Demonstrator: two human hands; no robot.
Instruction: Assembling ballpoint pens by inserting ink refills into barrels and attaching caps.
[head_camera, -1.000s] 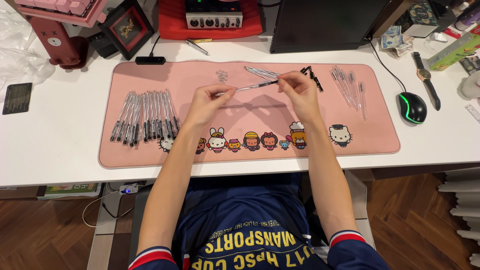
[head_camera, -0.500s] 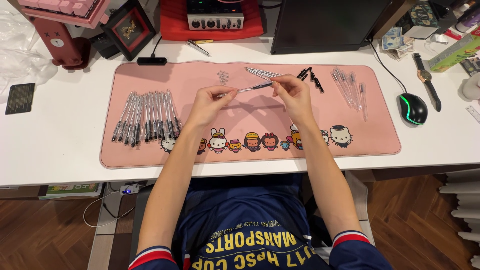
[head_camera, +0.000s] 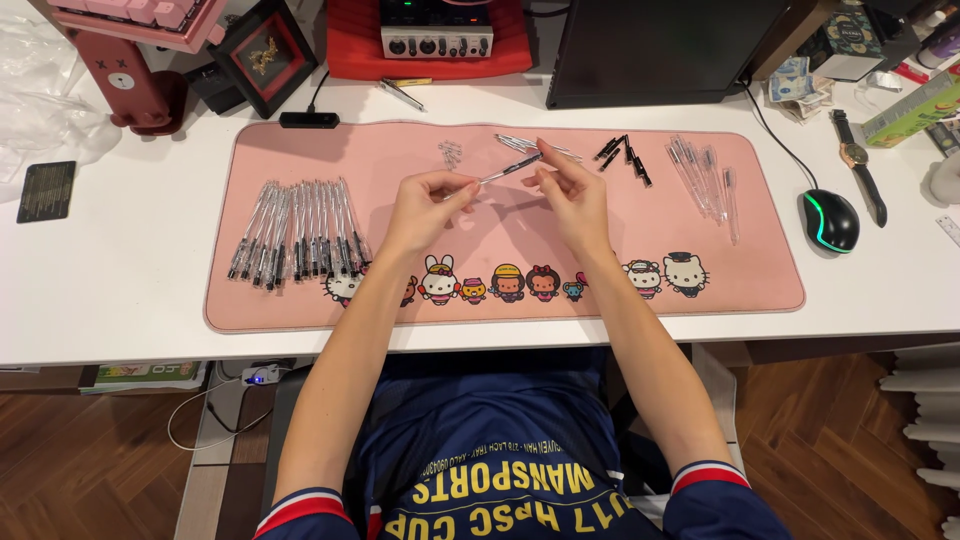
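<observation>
A: Pens (head_camera: 300, 230) in a tidy row near the pink mat's (head_camera: 260, 300) left edge, with bare mat between them and the hands.

B: yep. Left hand (head_camera: 425, 208) pinches one end of a clear pen (head_camera: 503, 170), held above mid-mat; right hand (head_camera: 568, 192) has fingers closed near its dark tip.

A: Black caps (head_camera: 622, 155) and clear barrels (head_camera: 703, 178) lie further right, well short of the mouse (head_camera: 829, 220).
</observation>
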